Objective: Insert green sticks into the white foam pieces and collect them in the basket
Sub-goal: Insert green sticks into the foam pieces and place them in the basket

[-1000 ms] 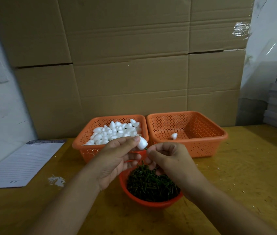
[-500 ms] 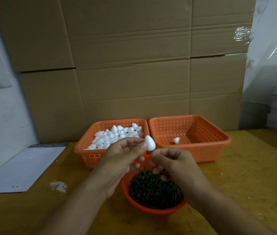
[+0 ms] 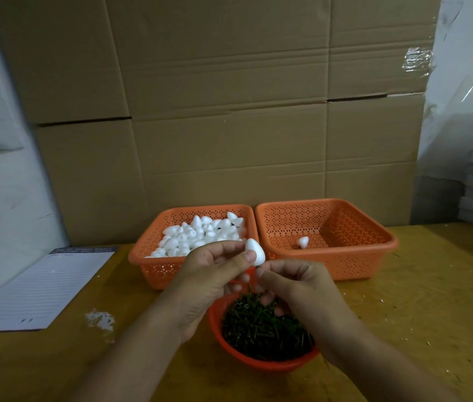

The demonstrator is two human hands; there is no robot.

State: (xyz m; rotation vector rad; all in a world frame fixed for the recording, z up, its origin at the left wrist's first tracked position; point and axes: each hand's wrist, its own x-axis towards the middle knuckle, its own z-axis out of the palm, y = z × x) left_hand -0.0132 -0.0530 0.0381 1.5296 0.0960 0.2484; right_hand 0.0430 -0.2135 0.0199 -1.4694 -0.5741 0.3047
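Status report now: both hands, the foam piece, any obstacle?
Left hand pinches foam piece. Right hand pinched shut just under it; stick not visible. Right basket holds one piece. Nothing in the way.

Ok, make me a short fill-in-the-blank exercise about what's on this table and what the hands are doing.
1. The left hand pinches a white foam piece just above the fingertips of the ____ hand.
2. The green sticks fill a round ____ bowl.
3. The right basket holds just ____ foam piece.
4. The lined notepad lies to the ____ of the left basket.

Missing words: right; red; one; left
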